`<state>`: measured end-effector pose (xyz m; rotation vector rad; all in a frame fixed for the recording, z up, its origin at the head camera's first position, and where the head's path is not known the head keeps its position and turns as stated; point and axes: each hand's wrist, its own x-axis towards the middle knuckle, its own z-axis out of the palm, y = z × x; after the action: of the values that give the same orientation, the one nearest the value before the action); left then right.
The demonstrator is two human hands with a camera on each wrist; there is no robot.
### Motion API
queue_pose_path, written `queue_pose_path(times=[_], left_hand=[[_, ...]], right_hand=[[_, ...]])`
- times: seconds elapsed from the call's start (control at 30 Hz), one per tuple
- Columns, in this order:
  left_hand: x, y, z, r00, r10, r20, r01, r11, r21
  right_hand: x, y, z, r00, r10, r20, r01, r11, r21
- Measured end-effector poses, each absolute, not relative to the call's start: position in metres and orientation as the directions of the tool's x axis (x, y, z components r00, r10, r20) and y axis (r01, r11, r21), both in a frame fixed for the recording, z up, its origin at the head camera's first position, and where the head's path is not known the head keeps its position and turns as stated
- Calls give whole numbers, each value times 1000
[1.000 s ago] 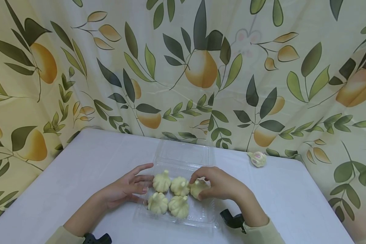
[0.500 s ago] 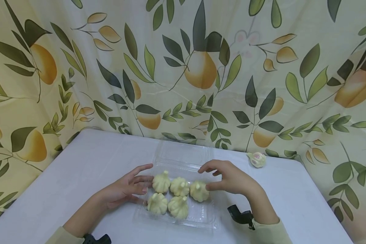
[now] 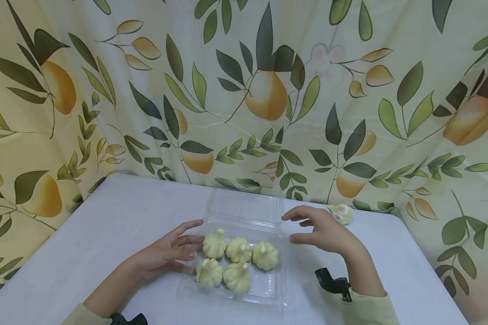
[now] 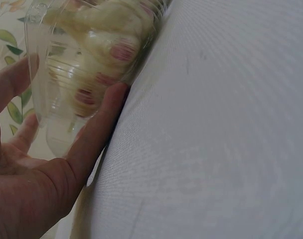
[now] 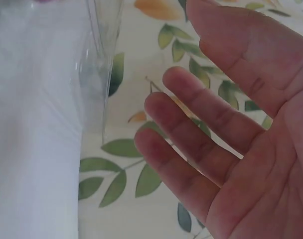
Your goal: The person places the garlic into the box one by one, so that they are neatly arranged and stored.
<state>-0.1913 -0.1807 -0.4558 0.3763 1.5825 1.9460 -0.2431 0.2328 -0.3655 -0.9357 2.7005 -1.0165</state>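
Several pale garlic bulbs (image 3: 265,256) sit in a clear plastic clamshell box (image 3: 273,284), whose lid (image 3: 244,210) lies folded back behind it. Two bulbs stand in the near row, with the far row behind them. My left hand (image 3: 162,253) rests with extended fingers against the box's left side; the left wrist view shows its thumb low along the clear wall (image 4: 62,84). My right hand (image 3: 325,232) hovers off the box's right side with nothing in it. In the right wrist view its fingers (image 5: 176,119) are spread and loosely bent.
One more garlic bulb (image 3: 342,214), with pinkish marks, lies near the table's back edge, just beyond my right hand. A white cloth covers the table (image 3: 122,212). A curtain (image 3: 236,90) with fruit and leaf prints hangs behind it.
My right hand has let go of the right-hand bulb in the far row and moved right and back, toward the loose bulb. The left hand stays at the box.
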Motion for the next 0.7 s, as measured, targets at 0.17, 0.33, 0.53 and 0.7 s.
queue_pose_path(times=[0.17, 0.33, 0.53, 0.7], left_hand=[[-191, -181, -456, -782, 606, -145, -263, -111, 958], [-192, -182, -458, -786, 599, -152, -268, -109, 957], [-192, -182, -459, -787, 594, -164, -281, -109, 953], [-192, -181, -458, -789, 596, -151, -269, -113, 957]], right_hand=[[-246, 242, -366, -829, -538, 151, -502, 599, -624], [-250, 248, -369, -850, -493, 186, -489, 606, -628], [-256, 254, -374, -873, -427, 237, -475, 629, -615], [-260, 261, -377, -905, -349, 243, -423, 684, -594]])
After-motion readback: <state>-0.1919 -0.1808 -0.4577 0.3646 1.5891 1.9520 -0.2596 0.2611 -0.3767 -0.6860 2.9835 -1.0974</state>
